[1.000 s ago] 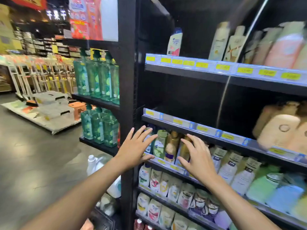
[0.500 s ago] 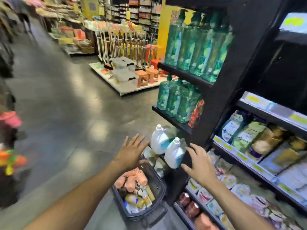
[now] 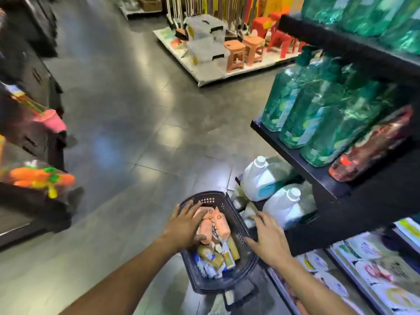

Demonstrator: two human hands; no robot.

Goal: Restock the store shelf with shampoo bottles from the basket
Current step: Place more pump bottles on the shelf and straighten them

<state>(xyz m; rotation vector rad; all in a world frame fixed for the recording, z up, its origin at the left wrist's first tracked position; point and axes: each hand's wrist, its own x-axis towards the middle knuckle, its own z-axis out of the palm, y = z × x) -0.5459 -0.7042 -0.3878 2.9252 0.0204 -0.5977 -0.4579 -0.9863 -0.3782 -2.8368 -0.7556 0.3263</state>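
A: Okay, surface and room first, quick.
B: Shop aisle. The floor (image 3: pixel 127 123) is grey tile, glossy, with pale light patches. A black metal shelf (image 3: pixel 318 171) with thin flat boards stands on the right. Far back is a low white platform (image 3: pixel 211 76) with orange and red plastic stools (image 3: pixel 236 53) and clear lidded boxes (image 3: pixel 204 35).
A: What's on the shelf?
B: Tall see-through green bottles (image 3: pixel 318 114) in a row, with one reddish bottle (image 3: pixel 368 144) beside them at the near end. Two white jugs (image 3: pixel 259 178) with round caps are below that board. The lowest rows at bottom right are too blurred to read.
A: Basket?
B: Dark plastic basket (image 3: pixel 211 285), oval, with square holes in the wall, low down just beside the shelf's foot. It's packed with shampoo bottles (image 3: pixel 221 223): smooth, rounded peach ones on top, yellowish and white ones under them.
A: Hands?
B: Left hand (image 3: pixel 185 225) is flat over the peach bottles, fingers straight and spread, nothing gripped. I can't tell if it actually touches them. Right hand (image 3: pixel 270 239) hangs over the basket's right rim, fingers splayed, holding nothing.
A: Left side?
B: Dark racks (image 3: pixel 34 76) with smeared orange, green and pink toys (image 3: pixel 41 176).
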